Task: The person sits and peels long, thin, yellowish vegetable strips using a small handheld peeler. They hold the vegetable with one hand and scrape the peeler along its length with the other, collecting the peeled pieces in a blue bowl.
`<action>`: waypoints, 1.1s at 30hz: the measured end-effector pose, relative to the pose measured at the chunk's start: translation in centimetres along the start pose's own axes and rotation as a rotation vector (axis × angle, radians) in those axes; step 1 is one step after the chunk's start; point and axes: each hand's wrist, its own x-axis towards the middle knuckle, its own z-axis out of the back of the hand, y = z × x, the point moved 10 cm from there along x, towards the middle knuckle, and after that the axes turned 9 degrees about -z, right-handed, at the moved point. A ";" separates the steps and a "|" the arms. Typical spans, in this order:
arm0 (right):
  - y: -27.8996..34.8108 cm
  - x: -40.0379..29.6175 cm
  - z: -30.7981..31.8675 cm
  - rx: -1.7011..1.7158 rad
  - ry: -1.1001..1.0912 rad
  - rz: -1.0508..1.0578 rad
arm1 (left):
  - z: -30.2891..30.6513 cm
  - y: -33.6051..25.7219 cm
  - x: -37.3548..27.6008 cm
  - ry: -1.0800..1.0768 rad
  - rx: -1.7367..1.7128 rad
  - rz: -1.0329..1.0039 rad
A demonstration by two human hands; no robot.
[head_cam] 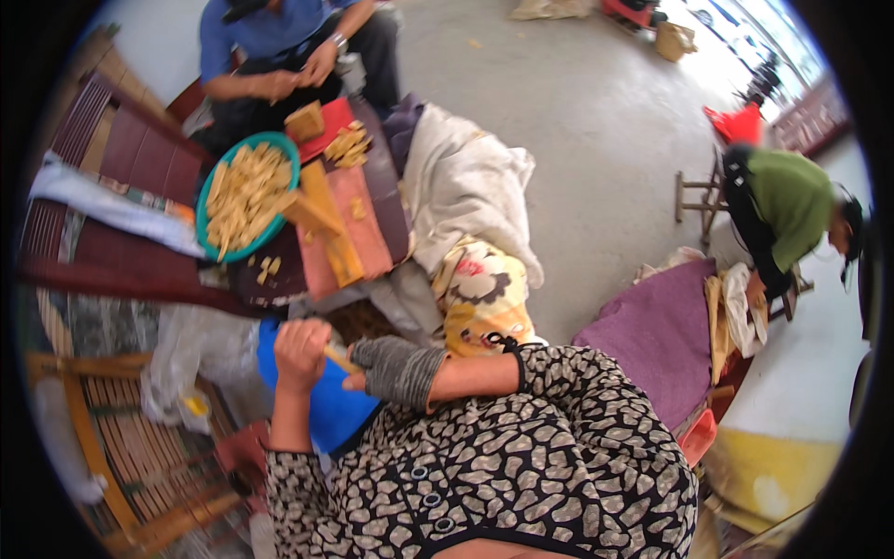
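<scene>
A short pale-yellow stick (pixel 342 360), wood-like in look, runs between my two hands in front of my chest. My left hand (pixel 302 353) is bare and closed in a fist around one end. On my right hand (pixel 399 370) is a grey knitted fingerless glove; its thumb and fingers grip the stick's other end. Whether a blade is in either hand cannot be made out. Bright blue cloth (pixel 335 412) lies beneath the hands. Beyond them, a teal basin (pixel 295 164) full of pale-yellow strips (pixel 248 195) stands beside a board (pixel 335 237) with an upright wooden piece (pixel 311 213).
Cut pieces (pixel 348 145) and a wooden block (pixel 304 122) lie on red cloth. Across from me sits a person in blue (pixel 279 42); another in green (pixel 789 195) bends at right. A grey cloth (pixel 468 175), a purple cloth (pixel 649 328) and a slatted chair (pixel 133 419) surround me.
</scene>
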 end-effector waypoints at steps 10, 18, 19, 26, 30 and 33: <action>-4.1 4.8 5.6 0.076 -0.230 -0.064 | -6.2 5.4 -2.8 -0.368 -1.370 1.015; -7.7 8.6 7.9 -0.051 -0.311 -0.139 | -4.4 8.7 -1.2 -0.238 -0.674 0.888; -7.2 8.8 8.1 -0.093 -0.329 -0.123 | -4.4 9.1 -1.3 -0.231 -0.649 0.916; -6.5 10.9 8.5 -0.128 -0.347 -0.113 | -6.6 11.7 -2.1 -0.308 -0.852 0.980; -6.1 12.6 8.3 -0.232 -0.313 -0.081 | -7.2 13.3 -2.7 -0.346 -0.852 1.021; -6.1 13.5 8.5 -0.243 -0.310 -0.053 | -8.0 14.1 -3.1 -0.337 -0.883 1.079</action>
